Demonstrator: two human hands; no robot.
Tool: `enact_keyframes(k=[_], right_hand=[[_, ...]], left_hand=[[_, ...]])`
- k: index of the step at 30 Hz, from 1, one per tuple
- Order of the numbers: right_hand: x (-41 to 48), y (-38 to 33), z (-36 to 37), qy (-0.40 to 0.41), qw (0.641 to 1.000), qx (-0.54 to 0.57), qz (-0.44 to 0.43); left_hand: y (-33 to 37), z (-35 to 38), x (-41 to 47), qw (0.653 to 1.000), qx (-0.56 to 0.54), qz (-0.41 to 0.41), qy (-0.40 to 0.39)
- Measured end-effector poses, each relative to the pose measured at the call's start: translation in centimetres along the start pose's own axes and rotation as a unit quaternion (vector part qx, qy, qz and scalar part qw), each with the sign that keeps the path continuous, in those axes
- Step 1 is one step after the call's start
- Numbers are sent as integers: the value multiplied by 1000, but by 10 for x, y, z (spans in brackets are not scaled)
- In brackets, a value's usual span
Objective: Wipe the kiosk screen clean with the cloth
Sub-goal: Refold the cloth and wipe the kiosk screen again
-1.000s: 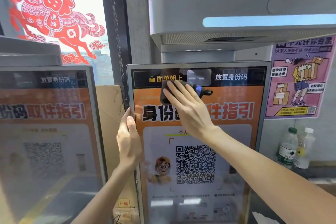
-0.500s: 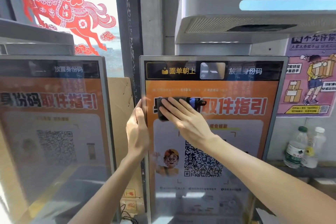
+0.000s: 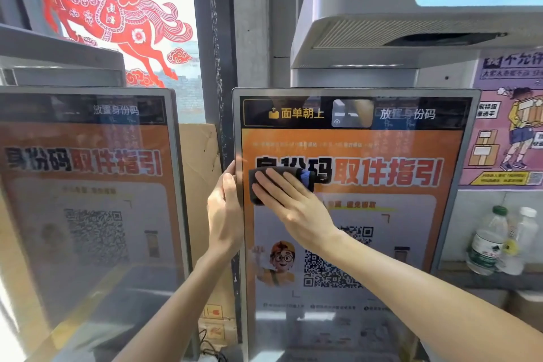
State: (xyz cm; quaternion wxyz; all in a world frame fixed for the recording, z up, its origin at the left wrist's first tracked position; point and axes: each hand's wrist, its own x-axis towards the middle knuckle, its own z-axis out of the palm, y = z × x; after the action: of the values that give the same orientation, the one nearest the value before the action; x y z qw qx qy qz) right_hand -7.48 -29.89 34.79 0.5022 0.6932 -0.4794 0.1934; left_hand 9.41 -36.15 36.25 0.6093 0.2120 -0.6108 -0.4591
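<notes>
The kiosk screen [image 3: 382, 214] stands upright in front of me, showing an orange page with large characters and a QR code. A dark cloth [image 3: 299, 175] with a blue tag lies flat against the screen's left part, over the big headline. My right hand [image 3: 289, 203] presses on the cloth with fingers spread, covering most of it. My left hand [image 3: 224, 211] grips the screen's left edge, thumb on the front bezel.
A second kiosk screen [image 3: 85, 209] stands to the left. Cardboard [image 3: 199, 173] is wedged between the two. A grey scanner hood [image 3: 411, 17] overhangs the screen. Two plastic bottles [image 3: 496, 241] stand on a ledge at the right, under a poster [image 3: 505, 126].
My right hand has slid the cloth down and to the left, from the top bar to the headline near the left edge. The left hand has kept its hold on the frame.
</notes>
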Motion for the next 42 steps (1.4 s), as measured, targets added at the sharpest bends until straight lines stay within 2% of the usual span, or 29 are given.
enact_keyframes(k=[3,6,9,13,19,22,25,27,32,34,40,42], right_hand=[[8,5,-8,4,1000,-2,-6],[49,18,-20,55,997,-21,46],[89,22,-25,105,990,-20,91],[100,11,-17,119,987,-12,110],[34,-27,14,37,996,27,71],[-9,-47,25,-14,1000,14,2],[-21,-49,22,-37,999,6,-32],[-8,-43,17,-22,1000,3,-20],[30,-30,6,37,995,21,89],[28,-34,8,39,994,30,93],[-36,-55,20,-67,997,26,-32],[-50,-48,16,-75,996,12,-53]], left_hand=[[-1,-1,-1,1000,-4,5,0],[0,-1,-1,1000,-11,-3,10],[2,-3,0,998,-49,-42,28],[0,-9,5,988,-101,-109,36],[-1,-17,11,961,-199,-191,35],[-2,-20,11,960,-198,-197,34],[-3,-20,9,963,-187,-191,31],[-3,-18,8,964,-184,-187,31],[-2,-15,6,966,-181,-181,37],[-2,-15,5,966,-184,-178,36],[-4,-15,6,971,-171,-162,31],[-6,-15,6,974,-161,-157,33]])
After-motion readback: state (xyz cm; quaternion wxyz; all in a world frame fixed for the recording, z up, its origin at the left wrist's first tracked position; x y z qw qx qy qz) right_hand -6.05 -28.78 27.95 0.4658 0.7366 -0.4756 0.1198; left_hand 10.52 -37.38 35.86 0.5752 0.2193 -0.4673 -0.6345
